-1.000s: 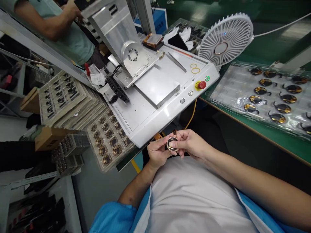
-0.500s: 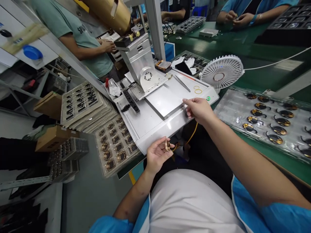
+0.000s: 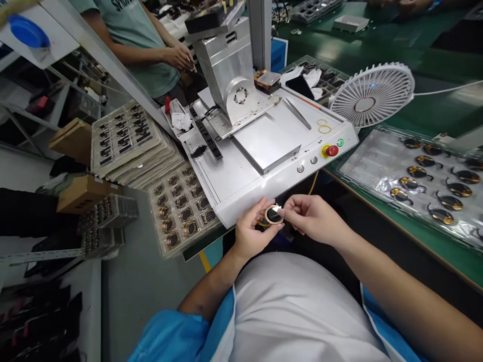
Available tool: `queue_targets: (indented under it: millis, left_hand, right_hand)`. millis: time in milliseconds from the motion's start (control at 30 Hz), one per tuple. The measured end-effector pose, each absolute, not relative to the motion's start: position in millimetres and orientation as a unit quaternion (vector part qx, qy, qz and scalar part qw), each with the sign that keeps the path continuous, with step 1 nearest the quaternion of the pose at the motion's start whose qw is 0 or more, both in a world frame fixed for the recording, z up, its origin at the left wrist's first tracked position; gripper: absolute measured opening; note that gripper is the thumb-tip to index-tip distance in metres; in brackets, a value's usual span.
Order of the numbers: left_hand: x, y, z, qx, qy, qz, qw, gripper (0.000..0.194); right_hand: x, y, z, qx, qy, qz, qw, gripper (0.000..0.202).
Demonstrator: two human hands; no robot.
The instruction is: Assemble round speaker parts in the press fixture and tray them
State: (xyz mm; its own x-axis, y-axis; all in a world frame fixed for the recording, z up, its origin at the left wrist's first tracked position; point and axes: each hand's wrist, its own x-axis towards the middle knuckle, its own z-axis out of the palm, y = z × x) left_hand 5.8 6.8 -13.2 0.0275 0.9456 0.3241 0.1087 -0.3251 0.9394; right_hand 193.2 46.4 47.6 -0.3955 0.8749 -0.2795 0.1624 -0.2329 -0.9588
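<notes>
- The round part (image 3: 273,215), dark-faced and copper-rimmed, was held by the left hand (image 3: 249,235) just off the machine's (image 3: 226,182) front edge.
- Its right edge was touched by the right hand (image 3: 316,219), fingers pinched narrow; anything between them could not be made out.
- Tweezers (image 3: 298,114) and yellow rings (image 3: 324,129) were laid on the machine, near the fan (image 3: 372,95).

The fan (image 3: 372,95) at right is white; the stop button (image 3: 332,150) is red on yellow. The round piece (image 3: 274,214) at centre is black, rimmed rose-gold. The upper-right tabletop (image 3: 392,42) is green.
</notes>
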Motion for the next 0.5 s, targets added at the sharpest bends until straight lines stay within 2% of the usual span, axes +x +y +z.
queue_targets:
  millis: [200,333,500]
  left_hand:
    - [7.6,5.7,-11.8,0.605,0.435,0.547,0.381,0.072]
    - [7.1,4.7,-14.8,0.591,0.446,0.555,0.379,0.068]
    - [9.0,2.3,-20.3,0.621,0.426,0.535,0.384,0.071]
  right_hand:
    - [189.4,40.5,39.9,-0.491,-0.576,0.583,0.295,0.03]
    - [186.6,40.2,35.7,-0.507,-0.573,0.566,0.309,0.03]
    - [190.7,30.8,27.1,-0.469,-0.488,0.665,0.316,0.044]
